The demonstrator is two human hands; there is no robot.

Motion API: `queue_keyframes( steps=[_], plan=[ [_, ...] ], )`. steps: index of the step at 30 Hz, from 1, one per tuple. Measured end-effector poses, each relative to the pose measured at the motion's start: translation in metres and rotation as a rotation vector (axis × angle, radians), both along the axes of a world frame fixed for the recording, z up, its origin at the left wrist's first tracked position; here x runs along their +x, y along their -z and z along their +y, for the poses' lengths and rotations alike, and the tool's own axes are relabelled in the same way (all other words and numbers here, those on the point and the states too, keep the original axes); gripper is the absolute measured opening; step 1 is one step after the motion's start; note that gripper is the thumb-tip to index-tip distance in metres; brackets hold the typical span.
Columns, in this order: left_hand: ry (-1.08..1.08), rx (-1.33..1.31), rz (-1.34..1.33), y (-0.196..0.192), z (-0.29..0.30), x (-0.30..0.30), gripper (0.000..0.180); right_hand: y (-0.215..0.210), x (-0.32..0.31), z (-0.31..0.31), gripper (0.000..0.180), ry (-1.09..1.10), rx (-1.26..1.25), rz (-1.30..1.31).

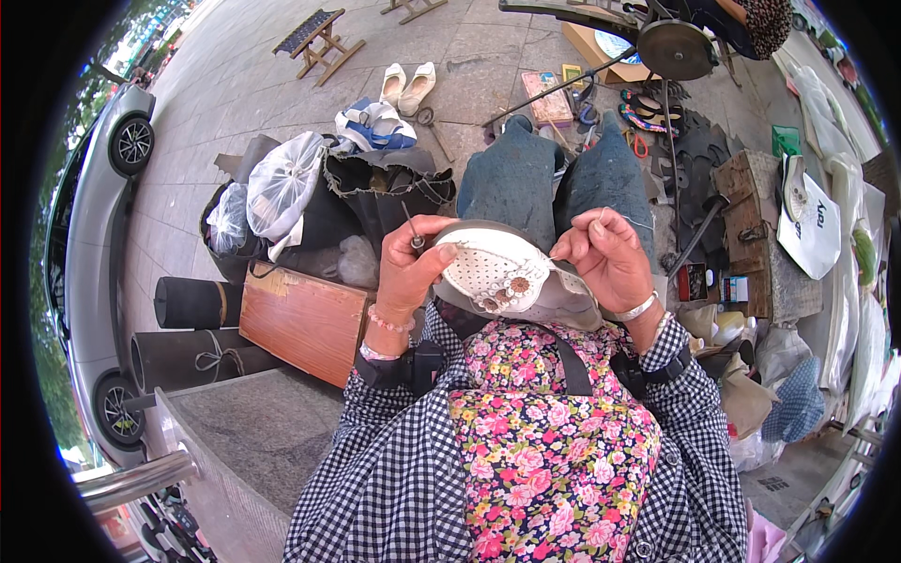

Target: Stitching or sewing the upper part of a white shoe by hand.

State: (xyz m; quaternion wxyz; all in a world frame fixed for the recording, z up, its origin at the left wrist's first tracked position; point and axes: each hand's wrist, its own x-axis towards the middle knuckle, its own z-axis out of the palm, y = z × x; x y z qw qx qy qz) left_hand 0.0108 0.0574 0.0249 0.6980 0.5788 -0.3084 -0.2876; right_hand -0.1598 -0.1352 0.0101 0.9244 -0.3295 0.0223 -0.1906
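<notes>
A white shoe (488,270) with a pierced upper and flower-shaped ornaments is tilted in front of my chest. My left hand (405,272) is closed round one end of it, thumb on the upper. The same hand also grips an awl (414,235), whose thin metal shaft points up between the fingers. Beside the shoe's other end, my right hand (610,258) is raised with thumb and forefinger pinched together. Whatever is in that pinch is too fine to make out. The shoe's underside is mostly hidden.
Ahead stand white shoes (408,89) and a folding stool (319,45). On the left are a black bag (389,188), a wooden board (305,319) and black rolls (192,302). A hand-cranked machine (674,49) is at far right, above a wooden box (765,235).
</notes>
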Motion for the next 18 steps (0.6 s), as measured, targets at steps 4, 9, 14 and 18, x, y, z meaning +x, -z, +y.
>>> queue_keyframes(
  steps=[4, 9, 14, 18],
  plan=[
    [0.011, 0.006, 0.003, -0.0002, 0.0009, 0.0002, 0.025, 0.0022, 0.0004, 0.0003, 0.017, -0.007, 0.009, 0.028],
    [0.015, -0.014, 0.019, -0.0001, 0.0012, 0.0000, 0.026, 0.0013, 0.0003, 0.0010, 0.017, -0.007, 0.011, 0.032],
    [0.017, -0.002, 0.030, 0.0023, 0.0020, 0.0010, 0.027, 0.0020, -0.0002, 0.0009, 0.017, -0.012, 0.014, 0.032],
    [0.016, -0.001, 0.035, 0.0024, 0.0022, 0.0015, 0.027, 0.0018, 0.0002, 0.0010, 0.017, -0.012, 0.015, 0.035]
  ],
)
